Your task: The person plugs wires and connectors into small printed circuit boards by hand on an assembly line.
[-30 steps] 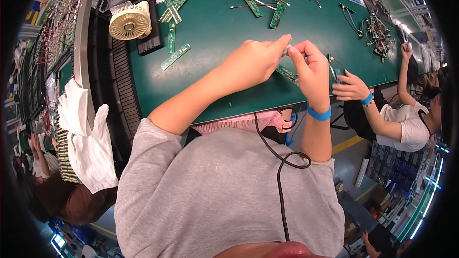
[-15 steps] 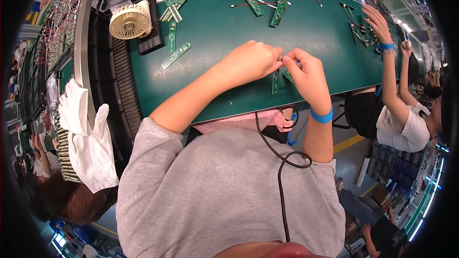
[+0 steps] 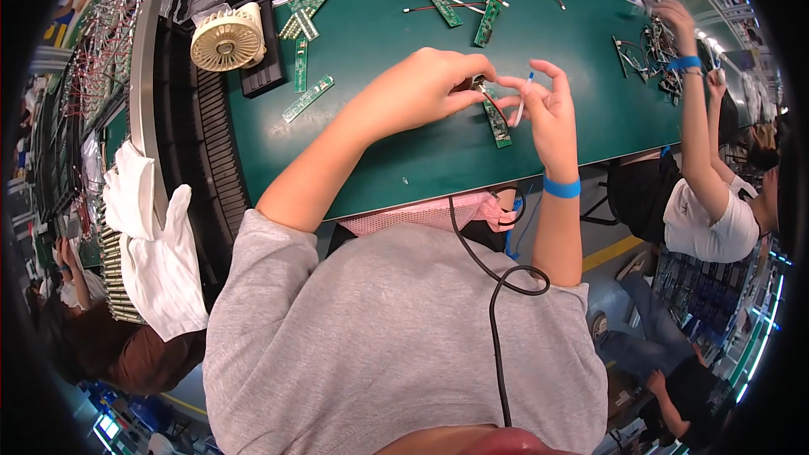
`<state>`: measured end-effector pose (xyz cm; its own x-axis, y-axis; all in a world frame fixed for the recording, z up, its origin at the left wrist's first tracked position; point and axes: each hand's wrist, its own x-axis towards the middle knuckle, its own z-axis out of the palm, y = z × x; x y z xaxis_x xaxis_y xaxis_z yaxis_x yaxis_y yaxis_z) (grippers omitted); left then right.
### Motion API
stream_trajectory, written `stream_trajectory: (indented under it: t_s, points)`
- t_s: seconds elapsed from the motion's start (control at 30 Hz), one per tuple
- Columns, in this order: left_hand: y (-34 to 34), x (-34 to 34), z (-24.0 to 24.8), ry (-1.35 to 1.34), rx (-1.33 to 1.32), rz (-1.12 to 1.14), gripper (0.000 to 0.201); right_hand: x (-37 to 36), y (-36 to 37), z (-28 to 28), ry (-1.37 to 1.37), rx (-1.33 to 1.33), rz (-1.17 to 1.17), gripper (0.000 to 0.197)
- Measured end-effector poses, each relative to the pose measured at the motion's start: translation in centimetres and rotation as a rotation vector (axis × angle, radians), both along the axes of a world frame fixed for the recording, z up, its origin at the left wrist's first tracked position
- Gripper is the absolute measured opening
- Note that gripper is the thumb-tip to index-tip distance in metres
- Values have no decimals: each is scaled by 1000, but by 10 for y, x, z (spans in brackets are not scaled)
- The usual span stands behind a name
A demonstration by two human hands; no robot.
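Near the front edge of the green table, my left hand [image 3: 430,93] pinches the upper end of a narrow green circuit board [image 3: 497,122]. The board hangs down at a slant, and a thin red wire curves beside it. To its right, my right hand [image 3: 549,109] holds a thin white strip with a blue tip [image 3: 520,106], which looks like a flat cable, between its curled fingers. The fingertips of both hands nearly meet above the board. What exactly lies under the left fingertips is hidden.
More circuit boards [image 3: 308,99] lie to the left by a cream fan [image 3: 226,40] on a black box. Boards with wires [image 3: 484,24] lie at the back. White gloves [image 3: 160,240] hang over the black rack at left. At right a co-worker's hand [image 3: 674,21] reaches over wired boards.
My hands have moved slightly apart; my right fingers have spread and now show the white strip. The board has tilted and shows more. The co-worker's arm has shifted.
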<state>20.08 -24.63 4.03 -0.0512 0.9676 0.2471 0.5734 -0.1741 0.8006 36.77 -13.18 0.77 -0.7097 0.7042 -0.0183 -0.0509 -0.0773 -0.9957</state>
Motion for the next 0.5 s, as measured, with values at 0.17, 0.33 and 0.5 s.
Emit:
stream_trajectory:
  t_s: [0.17, 0.33, 0.5]
  points:
    - [-1, -6, 4, -134, -38, -5, 19, 4, 10, -3, 33, -29, 60, 16]
    - [5, -12, -8, -762, -103, -39, 19, -5, -9, 32, -93, -96, 136, 11]
    - [8, -8, -9, -911, -97, -61, 18, -11, -9, 25, -51, 130, 167, 8]
